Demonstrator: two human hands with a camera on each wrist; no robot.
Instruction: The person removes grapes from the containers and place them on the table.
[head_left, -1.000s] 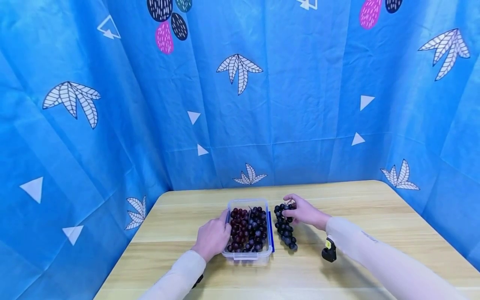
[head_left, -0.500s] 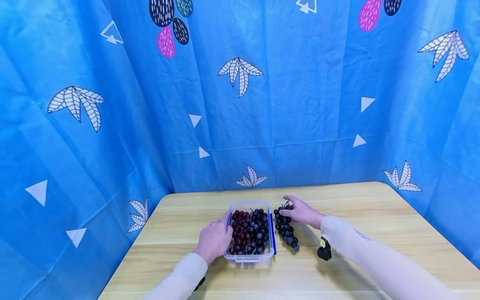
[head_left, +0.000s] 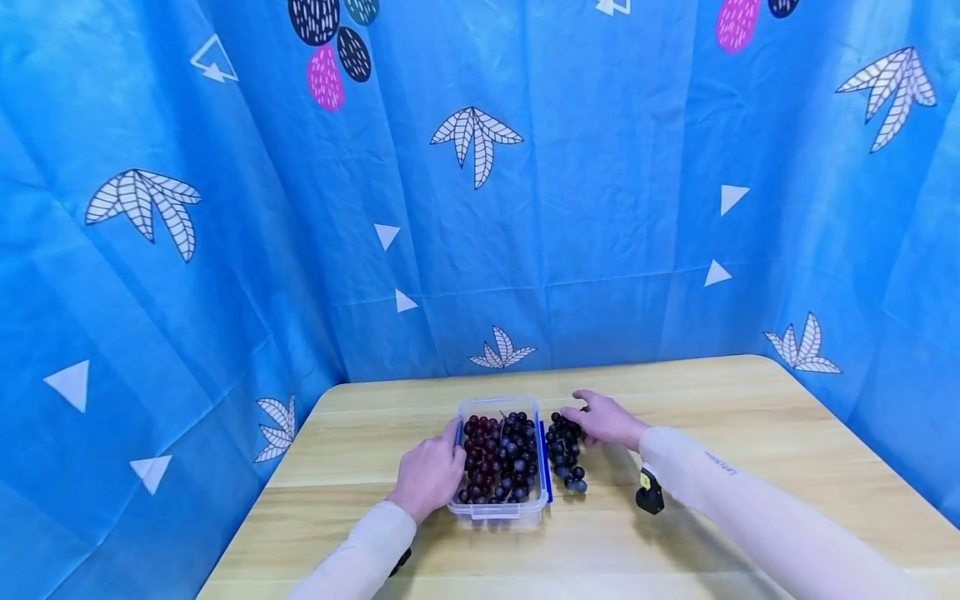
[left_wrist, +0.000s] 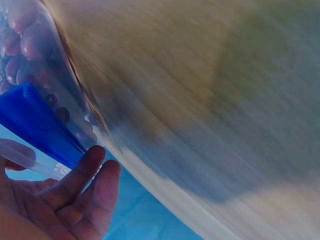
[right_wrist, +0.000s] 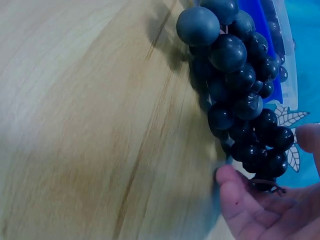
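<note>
A clear plastic food box with blue side flaps holds a dark red grape bunch on the left and a black grape bunch on the right. My left hand grips the box's left side. In the left wrist view its fingers curl beside the blue flap. Another black grape bunch lies on the table just right of the box. At its far, stem end is my right hand. The right wrist view shows fingers touching beneath the stem, with the thumb apart from the grapes.
The wooden table is bordered by a blue patterned curtain behind and at both sides. A blue flap hangs along the box's right side, close to the loose bunch. Black wrist cameras sit under the sleeves.
The lower end of the loose black grape bunch has swung left, closer to the box. My right hand has stayed near its stem end; my left hand keeps its grip on the box.
</note>
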